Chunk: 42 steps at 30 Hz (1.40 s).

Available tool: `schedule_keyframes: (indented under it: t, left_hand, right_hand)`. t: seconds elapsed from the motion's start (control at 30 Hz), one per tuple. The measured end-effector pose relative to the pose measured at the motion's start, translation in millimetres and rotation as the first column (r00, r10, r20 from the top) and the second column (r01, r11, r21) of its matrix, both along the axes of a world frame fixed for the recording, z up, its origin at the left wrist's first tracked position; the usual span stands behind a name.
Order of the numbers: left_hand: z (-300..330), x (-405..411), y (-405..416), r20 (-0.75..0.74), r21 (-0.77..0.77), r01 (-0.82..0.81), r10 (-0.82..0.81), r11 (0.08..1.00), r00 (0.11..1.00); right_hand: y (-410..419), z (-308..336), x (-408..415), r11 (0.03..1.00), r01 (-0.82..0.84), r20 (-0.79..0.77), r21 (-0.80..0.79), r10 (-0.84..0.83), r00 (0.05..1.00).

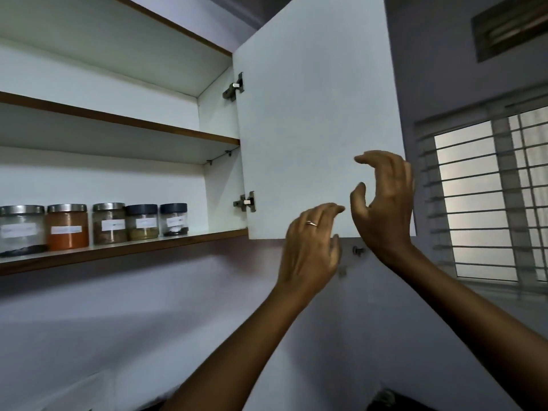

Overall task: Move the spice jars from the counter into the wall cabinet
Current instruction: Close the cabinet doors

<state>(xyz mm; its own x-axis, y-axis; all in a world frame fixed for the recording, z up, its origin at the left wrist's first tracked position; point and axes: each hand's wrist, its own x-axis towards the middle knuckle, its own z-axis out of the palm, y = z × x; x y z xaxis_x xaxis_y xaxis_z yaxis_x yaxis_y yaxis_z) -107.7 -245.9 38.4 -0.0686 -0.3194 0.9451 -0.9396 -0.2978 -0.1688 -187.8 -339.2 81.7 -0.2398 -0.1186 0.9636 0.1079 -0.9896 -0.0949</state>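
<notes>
the leftmost spice jar is cut by the left edge, and the labels on all five jars are too blurred to read. the counter lies out of sight below. the fingertips of the right hand reach the free edge of the open cabinet door, and whether they curl behind it cannot be told. whether the left hand touches the door's lower edge cannot be told either.

five spice jars stand in a row on the lowest shelf of the wall cabinet: the cut-off jar with a steel lid, an orange-filled jar, a brown-filled jar, then two dark-lidded jars towards the right. the shelves above them show no jars.

both hands are raised in front of the door, well to the right of the jars. the left hand, with a ring, has its fingers loosely bent forward and holds nothing. the right hand is spread, thumb and fingers apart in a wide c-shape, with nothing seen between them. two hinges join door and cabinet. a barred window stands at the far right.
</notes>
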Motion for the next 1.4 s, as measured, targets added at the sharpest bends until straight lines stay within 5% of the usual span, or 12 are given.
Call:
schedule_keyframes:
  t: [0.27,0.5,0.7,0.9,1.13,1.4]
  left_hand:
    - [-16.5,4.6,-110.9,-0.081,0.149,-0.115,0.128,0.982,0.988]
    - [-6.5,2.8,-165.6,-0.256,0.168,-0.271,0.308,0.948,0.916]
    - [-3.8,6.2,-177.1,-0.16,0.201,-0.303,0.336,0.932,0.928]
    - [-9.0,3.1,-156.0,-0.139,0.141,-0.217,0.236,0.966,0.962]
    - [-10.9,-10.7,-78.7,-0.102,0.077,0.118,-0.11,0.99,0.989]
    - [-4.6,-5.9,27.7,0.028,0.035,0.164,-0.165,0.986,0.986]
  right_hand:
    - [-72.1,-21.7,0.1,0.954,0.058,-0.157,0.294,-0.011,0.988]
    - [-114.3,-28.4,1.5,0.905,-0.186,-0.359,0.384,0.332,0.873]
    - [-121.4,-33.3,9.4,0.888,-0.232,-0.254,0.397,0.349,0.902]
    - [-98.9,-41.7,9.6,0.882,-0.301,-0.154,0.364,0.376,0.914]
    - [-31.4,-49.0,5.8,0.879,-0.402,-0.03,0.255,0.423,0.906]
    - [54.0,-54.6,20.2,0.838,-0.536,-0.008,0.1,0.54,0.842]
